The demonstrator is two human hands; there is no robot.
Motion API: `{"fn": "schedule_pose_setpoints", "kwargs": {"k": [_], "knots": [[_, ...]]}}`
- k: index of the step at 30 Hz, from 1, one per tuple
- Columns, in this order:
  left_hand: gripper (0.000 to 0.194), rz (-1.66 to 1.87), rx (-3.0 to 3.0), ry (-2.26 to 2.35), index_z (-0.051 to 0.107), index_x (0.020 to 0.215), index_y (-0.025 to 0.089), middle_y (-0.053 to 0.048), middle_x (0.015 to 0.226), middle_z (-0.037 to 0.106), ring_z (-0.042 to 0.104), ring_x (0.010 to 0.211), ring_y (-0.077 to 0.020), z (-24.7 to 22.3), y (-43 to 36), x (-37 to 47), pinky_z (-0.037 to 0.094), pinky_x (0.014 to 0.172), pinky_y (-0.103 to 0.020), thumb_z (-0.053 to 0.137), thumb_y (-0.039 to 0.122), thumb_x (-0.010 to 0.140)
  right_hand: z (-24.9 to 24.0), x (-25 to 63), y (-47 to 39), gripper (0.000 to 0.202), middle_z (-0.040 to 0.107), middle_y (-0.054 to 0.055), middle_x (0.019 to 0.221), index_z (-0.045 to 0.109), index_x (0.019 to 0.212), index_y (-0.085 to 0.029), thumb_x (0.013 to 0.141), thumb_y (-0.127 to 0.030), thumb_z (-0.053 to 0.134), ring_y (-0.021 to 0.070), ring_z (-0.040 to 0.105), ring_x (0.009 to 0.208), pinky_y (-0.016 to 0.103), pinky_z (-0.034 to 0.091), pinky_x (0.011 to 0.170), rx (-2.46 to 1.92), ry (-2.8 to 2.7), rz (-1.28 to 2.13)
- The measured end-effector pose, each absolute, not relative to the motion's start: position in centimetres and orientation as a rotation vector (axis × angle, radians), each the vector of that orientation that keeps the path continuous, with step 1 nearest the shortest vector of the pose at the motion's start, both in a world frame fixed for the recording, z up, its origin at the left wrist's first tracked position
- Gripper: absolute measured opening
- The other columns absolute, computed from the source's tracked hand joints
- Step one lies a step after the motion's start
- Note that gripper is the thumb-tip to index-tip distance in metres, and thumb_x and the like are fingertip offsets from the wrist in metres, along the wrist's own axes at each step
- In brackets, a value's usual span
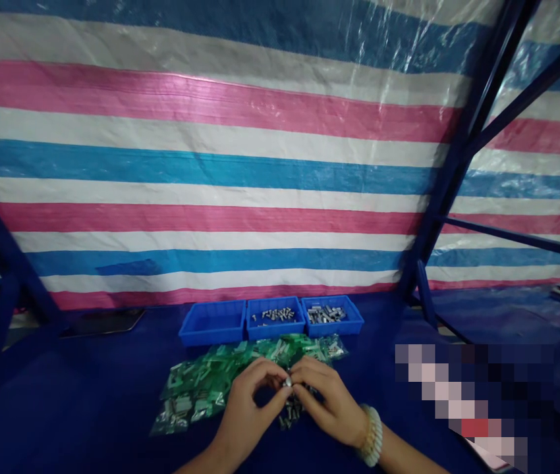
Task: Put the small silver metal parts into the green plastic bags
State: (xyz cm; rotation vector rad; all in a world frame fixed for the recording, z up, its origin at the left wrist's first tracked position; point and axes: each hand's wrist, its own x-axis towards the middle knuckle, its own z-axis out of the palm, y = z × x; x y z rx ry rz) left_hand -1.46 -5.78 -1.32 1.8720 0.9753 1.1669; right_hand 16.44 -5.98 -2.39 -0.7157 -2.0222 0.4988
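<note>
Left hand [248, 405] and right hand [327, 401] meet near the bench's [87, 408] front edge, fingertips pinched together on a small metal part [288, 380]. Green bags [205, 382] lie beneath; three blue trays [270, 320] sit behind.

Left hand [243, 411] and right hand [327, 401] meet over the blue counter [87, 408], fingers [280, 380] of both pinched on one small silver metal part [288, 381]; beaded bracelet [373, 434] on the right wrist. Under and behind the hands lies a heap of green-printed clear bags [205, 382], with a few loose metal pieces [290, 413] just below the fingers. Behind that sit three blue trays [213, 324] touching side by side, middle and right ones holding metal parts, against a striped tarp [211, 131].
</note>
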Motion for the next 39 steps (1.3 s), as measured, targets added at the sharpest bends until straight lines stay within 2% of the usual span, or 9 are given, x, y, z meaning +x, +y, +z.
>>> {"fn": "schedule_pose_setpoints", "kwargs": {"k": [5,9,14,20,24,26,29,31,39], "knots": [[0.004,1.278,2.124,1.021,0.065,0.081,0.02,-0.003,0.08,0.064,0.061,0.075,-0.0174,0.7,-3.5,-1.9,0.048,0.071,-0.027,0.063,0.017,0.082,-2.5,16.7,-6.0,0.025,0.066,0.007,0.096,0.06,0.111,-0.021,0.091,-0.012,0.049,0.0202,0.059,0.089,0.036,0.047,0.086,-0.727,-1.976,0.472],[0.007,1.305,2.315,1.093,0.066,0.085,0.02,-0.003,0.083,0.065,0.062,0.079,-0.0187,1.8,1.4,-2.2,0.048,0.075,-0.03,0.061,0.017,0.082,-2.5,16.9,-5.7,0.025,0.066,0.006,0.093,0.063,0.109,-0.021,0.091,-0.012,0.048,0.02,0.06,0.088,0.036,0.048,0.082,-0.775,-1.938,0.475],[0.04,1.281,2.352,1.211,0.058,0.115,0.019,-0.005,0.093,0.065,0.06,0.085,-0.0228,0.9,3.7,-2.8,0.047,0.081,-0.039,0.064,0.015,0.076,-2.3,17.1,-5.4,0.022,0.065,0.006,0.088,0.065,0.101,-0.02,0.091,-0.011,0.048,0.0194,0.06,0.085,0.033,0.049,0.078,-0.767,-1.911,0.466],[0.01,0.575,2.57,0.839,0.065,0.088,0.02,-0.001,0.085,0.067,0.061,0.082,-0.0182,0.6,-1.6,-3.7,0.046,0.077,-0.028,0.066,0.016,0.079,-2.5,17.3,-5.3,0.022,0.065,0.005,0.086,0.064,0.099,-0.021,0.09,-0.009,0.048,0.0192,0.06,0.084,0.033,0.047,0.079,-0.789,-1.864,0.414],[0.023,0.385,2.617,0.757,0.065,0.085,0.018,-0.001,0.08,0.066,0.061,0.073,-0.0173,-0.1,-3.6,-3.8,0.044,0.067,-0.024,0.078,0.033,0.072,-2.5,17.3,-5.4,0.021,0.065,0.005,0.085,0.064,0.098,-0.02,0.09,-0.009,0.048,0.0187,0.059,0.083,0.033,0.047,0.078,-0.788,-1.862,0.413],[0.023,0.341,2.649,0.764,0.065,0.083,0.018,0.0,0.079,0.065,0.06,0.072,-0.0172,-0.8,-3.7,-3.7,0.042,0.064,-0.023,0.078,0.032,0.071,-2.5,17.3,-5.4,0.021,0.064,0.005,0.084,0.063,0.098,-0.02,0.089,-0.008,0.048,0.0186,0.059,0.082,0.032,0.047,0.077,-0.788,-1.862,0.411],[0.007,0.336,2.644,0.804,0.064,0.08,0.018,0.001,0.074,0.063,0.059,0.069,-0.0151,-1.5,-3.3,-3.8,0.041,0.063,-0.021,0.07,0.017,0.077,-2.3,17.3,-5.4,0.021,0.064,0.005,0.083,0.064,0.097,-0.02,0.089,-0.008,0.048,0.0185,0.059,0.08,0.032,0.047,0.075,-0.79,-1.868,0.404],[0.008,0.368,2.634,0.848,0.063,0.078,0.018,0.001,0.072,0.062,0.058,0.068,-0.0144,-1.8,-3.0,-3.9,0.04,0.063,-0.021,0.065,0.01,0.078,-2.3,17.2,-5.4,0.021,0.064,0.005,0.083,0.064,0.097,-0.02,0.089,-0.008,0.048,0.0185,0.059,0.08,0.032,0.046,0.075,-0.793,-1.871,0.402],[0.01,0.608,2.431,0.857,0.062,0.08,0.018,0.0,0.077,0.06,0.056,0.073,-0.0154,-1.2,-2.8,-4.1,0.04,0.07,-0.024,0.055,0.013,0.086,-2.3,17.1,-5.5,0.022,0.066,0.004,0.083,0.065,0.098,-0.02,0.087,-0.008,0.051,0.0182,0.06,0.08,0.032,0.047,0.076,-0.783,-1.865,0.422]]}}
